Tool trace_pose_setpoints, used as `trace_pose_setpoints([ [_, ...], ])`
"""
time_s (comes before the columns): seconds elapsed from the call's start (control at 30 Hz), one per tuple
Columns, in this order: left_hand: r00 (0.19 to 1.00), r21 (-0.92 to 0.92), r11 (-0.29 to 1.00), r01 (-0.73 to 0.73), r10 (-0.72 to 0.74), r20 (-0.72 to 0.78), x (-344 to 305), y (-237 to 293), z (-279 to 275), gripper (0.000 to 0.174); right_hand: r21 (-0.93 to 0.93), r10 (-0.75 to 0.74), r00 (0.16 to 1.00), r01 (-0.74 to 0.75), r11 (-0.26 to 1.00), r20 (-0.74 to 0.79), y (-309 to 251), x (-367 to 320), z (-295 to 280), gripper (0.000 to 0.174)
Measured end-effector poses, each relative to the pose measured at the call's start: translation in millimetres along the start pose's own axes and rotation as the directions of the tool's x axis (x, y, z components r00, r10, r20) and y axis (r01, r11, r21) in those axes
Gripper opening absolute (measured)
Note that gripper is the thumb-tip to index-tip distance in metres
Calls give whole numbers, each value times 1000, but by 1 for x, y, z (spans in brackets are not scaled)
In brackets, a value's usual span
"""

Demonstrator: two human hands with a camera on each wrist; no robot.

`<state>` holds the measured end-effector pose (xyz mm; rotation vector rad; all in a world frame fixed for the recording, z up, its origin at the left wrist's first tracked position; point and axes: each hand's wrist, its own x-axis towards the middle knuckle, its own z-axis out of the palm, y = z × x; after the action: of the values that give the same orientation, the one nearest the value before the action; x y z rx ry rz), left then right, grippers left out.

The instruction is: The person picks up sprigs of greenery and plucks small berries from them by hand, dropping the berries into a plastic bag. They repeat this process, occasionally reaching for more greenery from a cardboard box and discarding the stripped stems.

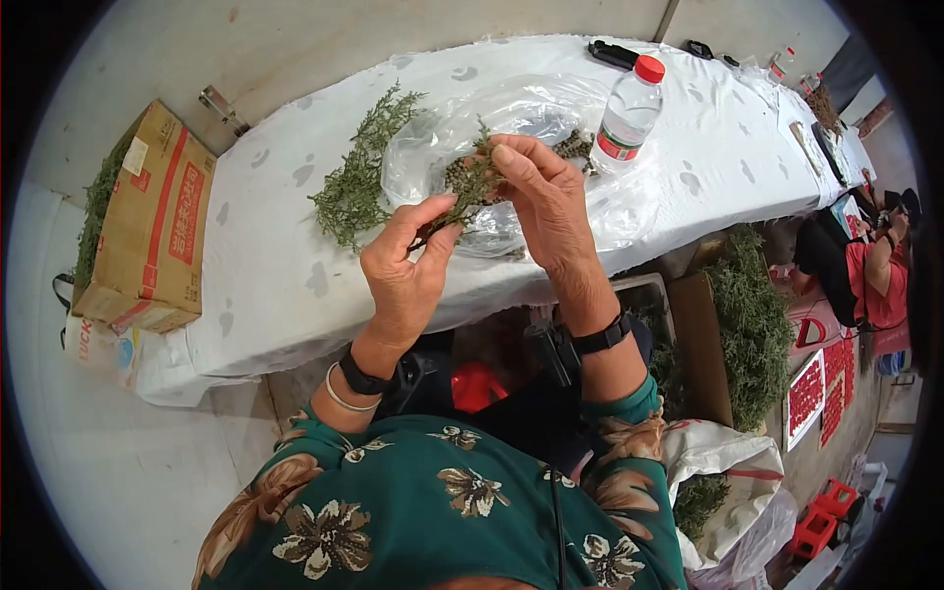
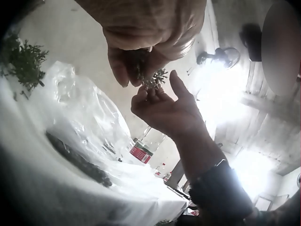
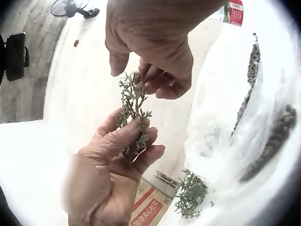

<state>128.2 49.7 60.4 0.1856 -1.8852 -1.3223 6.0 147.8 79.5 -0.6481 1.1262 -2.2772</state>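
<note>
A scaly evergreen sprig (image 3: 134, 106) stands between my two hands above the white-covered table. My left hand (image 1: 405, 261) pinches its lower stem between thumb and fingers. At the sprig's upper end is my right hand (image 1: 541, 202), its fingers curled against the leafy tip; in the left wrist view its thumb is raised away from them. Below the hands lies a clear plastic bag (image 1: 418, 162) with small brownish-grey pellet-like pieces (image 3: 277, 134) in it. Left of the bag rests a pile of green sprigs (image 1: 359, 177).
A bottle with a red cap (image 1: 629, 113) stands right of the bag. At the table's left end is a cardboard box (image 1: 147, 221) with greenery. Beside the table on the right are more greenery (image 1: 747, 329), a white sack (image 1: 728, 457) and a seated person (image 1: 880, 265).
</note>
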Motion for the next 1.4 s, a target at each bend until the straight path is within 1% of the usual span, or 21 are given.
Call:
trace_pose_setpoints([
  [0.07, 994, 168, 980, -106, 104, 17, 0, 0, 0, 28, 9, 8, 1000, -8, 1000, -6, 0, 0, 0, 16],
  [0.17, 981, 234, 953, -191, 179, 72, 0, 4, 1, 27, 19, -39, 999, 38, 999, 20, 5, 1, -1, 16],
  [0.23, 972, 264, 936, -233, 214, 99, 1, 9, 1, 27, 39, -25, 999, 24, 999, 26, 5, 1, -1, 15],
  [0.33, 985, 75, 982, -171, 169, 35, 6, 16, -3, 25, 74, 11, 999, -14, 997, 45, 2, 2, 1, 15],
  [0.37, 986, 76, 983, -167, 165, 29, 9, 19, -6, 25, 97, 26, 997, -33, 995, 72, 2, 3, 1, 16],
  [0.47, 1000, -47, 999, 19, -20, -20, 19, 22, -17, 19, 136, 66, 990, -84, 987, 127, 3, 2, 1, 18],
  [0.5, 999, -49, 999, 22, -23, -28, 21, 22, -18, 19, 144, 79, 987, -99, 985, 139, 3, 1, 2, 18],
  [0.6, 988, -98, 983, 152, -152, 11, 32, 19, -21, 20, 163, 102, 980, -130, 978, 174, 4, 2, 6, 19],
  [0.63, 988, -97, 983, 153, -154, 5, 35, 19, -21, 20, 176, 103, 977, -136, 975, 185, 5, 2, 7, 20],
  [0.73, 974, -273, 935, 225, -218, 55, 43, 18, -17, 21, 196, 110, 971, -152, 969, 210, 7, 2, 8, 20],
  [0.87, 977, -273, 938, 215, -209, 51, 48, 21, -11, 19, 249, 125, 968, -179, 952, 219, 9, 1, 8, 19],
  [0.97, 982, -227, 956, 186, -185, 25, 48, 21, -10, 18, 95, 13, 998, -19, 995, 65, 9, 0, 13, 14],
  [1.0, 985, -203, 964, 172, -173, 14, 48, 20, -10, 17, 97, 13, 998, -19, 995, 63, 10, -2, 14, 14],
  [1.03, 985, -201, 964, 174, -174, 15, 48, 21, -10, 17, -107, -108, 993, 113, 988, 48, 10, -4, 14, 11],
  [1.07, 978, -260, 943, 207, -203, 40, 48, 21, -11, 17, -307, -227, 972, 234, 923, 58, 11, -6, 14, 9],
  [1.1, 971, -317, 918, 240, -231, 66, 49, 22, -12, 16, -490, -337, 937, 337, 804, 93, 11, -7, 14, 8],
  [1.13, 962, -371, 887, 273, -258, 92, 48, 23, -13, 16, -488, -333, 938, 334, 806, 92, 11, -7, 15, 8],
  [1.23, 958, -429, 857, 285, -268, 102, 49, 26, -10, 13, -731, -559, 785, 543, 414, 267, 7, -7, 18, 10],
  [1.27, 957, -461, 839, 289, -269, 109, 49, 25, -9, 11, -731, -556, 788, 539, 418, 264, 7, -7, 17, 10],
  [1.37, 961, -446, 852, 274, -256, 100, 47, 20, -6, 11, -752, -601, 693, 622, 219, 398, 7, -6, 14, 12],
  [1.4, 964, -438, 859, 264, -247, 96, 46, 18, -5, 10, -754, -599, 696, 619, 220, 396, 7, -6, 13, 12],
])
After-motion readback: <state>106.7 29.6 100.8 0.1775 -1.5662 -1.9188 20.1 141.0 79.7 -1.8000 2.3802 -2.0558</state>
